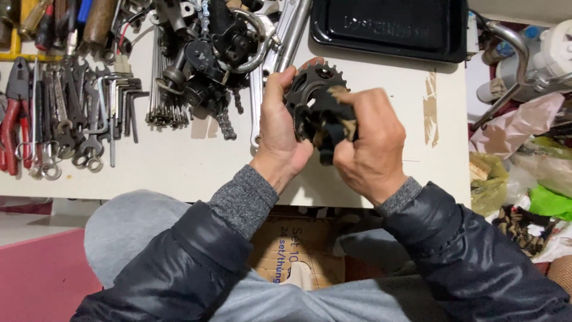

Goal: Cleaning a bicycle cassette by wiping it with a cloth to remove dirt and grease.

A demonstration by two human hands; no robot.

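Left hand grips the sprocket firmly while right hand clenches the rag; best pressed between teeth.

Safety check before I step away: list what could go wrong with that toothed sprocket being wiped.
The left hand grips the black sprocket by its teeth, so a slip could nick fingers. The right hand presses a dirty rag that could snag. It is held over the table edge; dropped, it might land in the lap.

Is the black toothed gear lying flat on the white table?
No, the left hand and the right hand, which presses a dirty rag on it, hold the toothed gear above the table.
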